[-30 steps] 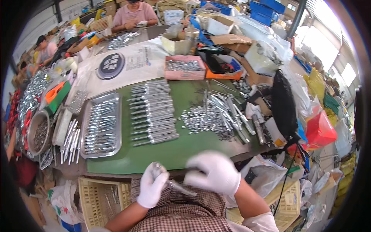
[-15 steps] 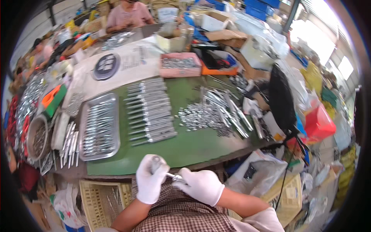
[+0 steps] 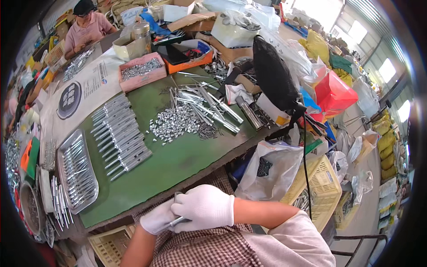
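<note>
From my remote seat, I see white knit gloves [image 3: 205,207], a brown-and-cream checked apron [image 3: 207,250], a loose pale sleeve [image 3: 296,240].

A cluttered workshop: a green-topped workbench [image 3: 191,156] spans the near left and middle. At far right, bright light fills windows [image 3: 387,70] in a pale wall [image 3: 395,90]. Grey floor [image 3: 368,210] lies right; near right, a dark metal frame [image 3: 362,237], possibly seating.

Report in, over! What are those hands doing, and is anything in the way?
Right hand curled around metal part. Left hand touching right, its fingers hidden. Part mostly covered by gloves. Right hand blocks the view, over.
</note>
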A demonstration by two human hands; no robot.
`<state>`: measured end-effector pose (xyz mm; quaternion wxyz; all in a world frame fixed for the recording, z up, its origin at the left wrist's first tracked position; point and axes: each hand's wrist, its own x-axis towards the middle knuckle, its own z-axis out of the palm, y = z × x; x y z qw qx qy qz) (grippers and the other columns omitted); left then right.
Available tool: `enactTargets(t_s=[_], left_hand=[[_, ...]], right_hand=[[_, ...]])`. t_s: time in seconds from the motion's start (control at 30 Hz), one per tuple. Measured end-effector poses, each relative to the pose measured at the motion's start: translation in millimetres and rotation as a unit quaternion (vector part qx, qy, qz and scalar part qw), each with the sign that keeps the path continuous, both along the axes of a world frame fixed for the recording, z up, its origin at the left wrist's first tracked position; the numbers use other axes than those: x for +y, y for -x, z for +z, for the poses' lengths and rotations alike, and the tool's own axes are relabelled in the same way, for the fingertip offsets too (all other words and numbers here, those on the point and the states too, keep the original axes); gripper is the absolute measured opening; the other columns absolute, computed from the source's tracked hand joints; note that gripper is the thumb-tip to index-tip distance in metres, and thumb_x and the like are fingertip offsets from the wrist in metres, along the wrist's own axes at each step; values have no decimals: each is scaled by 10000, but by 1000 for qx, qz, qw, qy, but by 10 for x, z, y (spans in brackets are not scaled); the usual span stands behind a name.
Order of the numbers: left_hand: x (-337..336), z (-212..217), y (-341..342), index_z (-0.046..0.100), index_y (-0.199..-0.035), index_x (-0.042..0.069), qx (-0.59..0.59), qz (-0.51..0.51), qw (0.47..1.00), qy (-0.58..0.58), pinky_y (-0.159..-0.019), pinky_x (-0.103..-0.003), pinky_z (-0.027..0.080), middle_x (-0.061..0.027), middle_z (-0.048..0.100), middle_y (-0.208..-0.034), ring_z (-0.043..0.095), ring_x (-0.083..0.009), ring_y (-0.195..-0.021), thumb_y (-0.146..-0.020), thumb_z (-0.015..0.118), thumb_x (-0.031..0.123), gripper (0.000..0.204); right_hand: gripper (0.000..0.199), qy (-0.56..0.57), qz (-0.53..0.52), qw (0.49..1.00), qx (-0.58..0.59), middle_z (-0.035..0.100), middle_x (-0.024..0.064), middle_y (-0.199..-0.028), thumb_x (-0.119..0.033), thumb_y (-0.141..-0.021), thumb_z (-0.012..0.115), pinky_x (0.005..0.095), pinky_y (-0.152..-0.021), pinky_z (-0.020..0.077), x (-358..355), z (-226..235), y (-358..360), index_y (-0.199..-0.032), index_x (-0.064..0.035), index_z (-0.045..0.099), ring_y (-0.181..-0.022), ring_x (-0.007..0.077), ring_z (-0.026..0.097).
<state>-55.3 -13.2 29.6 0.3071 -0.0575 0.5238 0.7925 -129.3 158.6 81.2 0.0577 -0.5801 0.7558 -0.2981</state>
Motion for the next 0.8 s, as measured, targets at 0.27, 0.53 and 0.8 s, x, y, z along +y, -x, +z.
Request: enactTargets(t_s=[0.27, 0.53, 0.8], left_hand=[[131, -152, -130, 480, -1230, 113, 8, 140, 914, -380, -572, -320, 418, -6, 506, -771, 527, -129, -670, -971, 505, 309, 326], [194, 150, 155, 447, -1284, 150, -16, 306, 891, -335, -674, -357, 504, -48, 597, -946, 594, -181, -821, -1003, 438, 292, 315], [324, 260, 574, 478, -1255, 96, 1, 342, 884, -320, -843, -414, 531, -86, 616, -1025, 614, -233, -918, -984, 485, 257, 316]], right_hand=[[283, 87, -478, 860, 156, 626, 130, -726, -324, -782, 661, 406, -678, 506, 207, 27, 1264, -788, -41, 658, -748, 310, 624], [281, -167, -532, 825, 90, 682, 148, -831, -335, -837, 626, 403, -693, 548, 191, -49, 1829, -827, -61, 686, -789, 301, 681], [337, 90, -496, 861, -73, 654, 185, -801, -351, -877, 592, 407, -712, 484, 291, 10, 1548, -862, -21, 657, -775, 336, 638]])
